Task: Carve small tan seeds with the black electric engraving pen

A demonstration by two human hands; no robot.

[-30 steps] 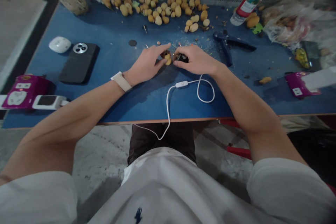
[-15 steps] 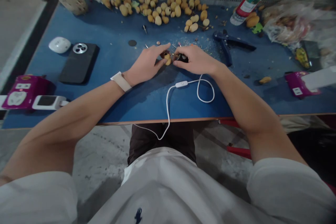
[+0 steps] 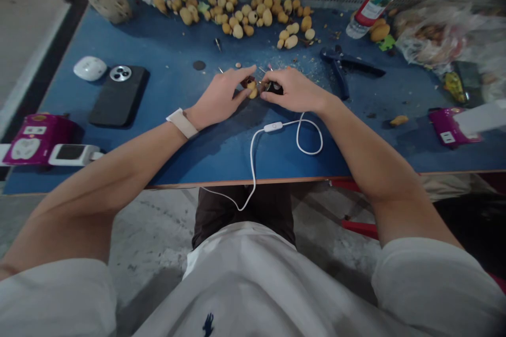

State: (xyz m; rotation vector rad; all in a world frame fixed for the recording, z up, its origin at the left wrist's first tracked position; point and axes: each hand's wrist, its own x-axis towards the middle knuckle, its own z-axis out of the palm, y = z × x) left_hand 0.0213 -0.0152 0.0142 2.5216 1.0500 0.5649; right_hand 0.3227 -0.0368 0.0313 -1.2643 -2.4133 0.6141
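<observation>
My left hand (image 3: 223,92) is closed, its thumb and fingers pinching a small yellow gourd-like piece (image 3: 253,90) low over the blue table. A dark hole shows near the top of the piece. Just to the right, my right hand (image 3: 294,89) wraps round a small black rotary tool (image 3: 274,88), whose thin tip points left at the piece. Most of the tool is hidden by my fingers. From beneath this hand a white cord with an inline switch (image 3: 273,127) loops over the table edge. Thin bits, one pink-tipped (image 3: 270,67), lie just behind my hands.
Several similar yellow pieces (image 3: 237,30) lie along the mesh at the back. Blue-handled pliers (image 3: 340,71), a bottle (image 3: 373,5) and a plastic bag (image 3: 430,37) are on the right. A phone (image 3: 118,97), white case (image 3: 90,68) and purple socket block (image 3: 39,139) are on the left.
Almost nothing differs. Both hands stay in the same place with the piece and the tool held close together.
</observation>
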